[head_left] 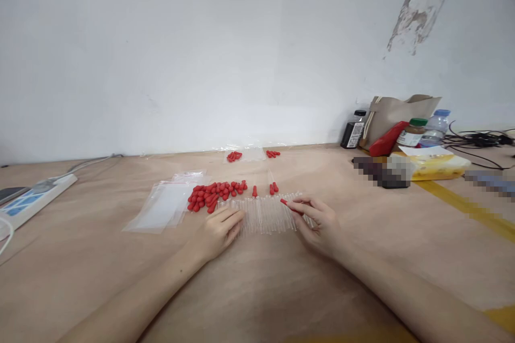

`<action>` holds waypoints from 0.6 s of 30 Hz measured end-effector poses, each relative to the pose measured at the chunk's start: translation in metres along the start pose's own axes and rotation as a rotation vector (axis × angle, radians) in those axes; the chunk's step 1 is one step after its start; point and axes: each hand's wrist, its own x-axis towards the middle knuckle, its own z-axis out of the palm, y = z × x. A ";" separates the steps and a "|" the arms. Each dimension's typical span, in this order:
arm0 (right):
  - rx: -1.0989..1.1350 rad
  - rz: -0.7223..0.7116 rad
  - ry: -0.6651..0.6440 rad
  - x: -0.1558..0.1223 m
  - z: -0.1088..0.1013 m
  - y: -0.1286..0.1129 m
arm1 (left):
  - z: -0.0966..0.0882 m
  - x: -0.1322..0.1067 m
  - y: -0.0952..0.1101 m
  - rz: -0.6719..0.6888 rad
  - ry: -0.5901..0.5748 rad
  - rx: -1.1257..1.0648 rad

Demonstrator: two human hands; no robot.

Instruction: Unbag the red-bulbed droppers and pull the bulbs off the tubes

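Note:
A row of clear, thin dropper tubes (pixel 267 214) lies side by side on the table between my hands. My left hand (pixel 220 228) rests on the row's left end, fingers curled together; whatever lies under the fingertips is hidden. At the right end, my right hand (pixel 317 220) pinches a red rubber dropper bulb (pixel 284 202) between thumb and fingers. A heap of red bulbs (pixel 213 193) sits just beyond my left hand. Single red bulbs stand past the tubes: one bulb (pixel 255 191) near the middle and a pair of bulbs (pixel 273 188) farther right.
Clear plastic bags (pixel 156 206) lie left of the heap. Bagged red bulbs (pixel 234 156) lie near the wall. A power strip (pixel 36 201) is at far left. On the right stand a dark bottle (pixel 354 129), a paper bag (pixel 392 112), a yellow tissue pack (pixel 438 166) and cables (pixel 483 139).

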 end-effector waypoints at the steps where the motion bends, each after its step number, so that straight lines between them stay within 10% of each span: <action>1: 0.003 -0.003 0.000 0.000 0.000 0.001 | 0.000 -0.001 0.001 -0.004 -0.022 -0.025; 14: 0.062 0.462 -0.057 0.072 0.044 0.022 | -0.009 -0.001 0.009 -0.059 -0.124 -0.115; 18: -0.066 0.417 -0.164 0.091 0.073 0.026 | -0.010 -0.005 0.009 -0.084 -0.138 -0.160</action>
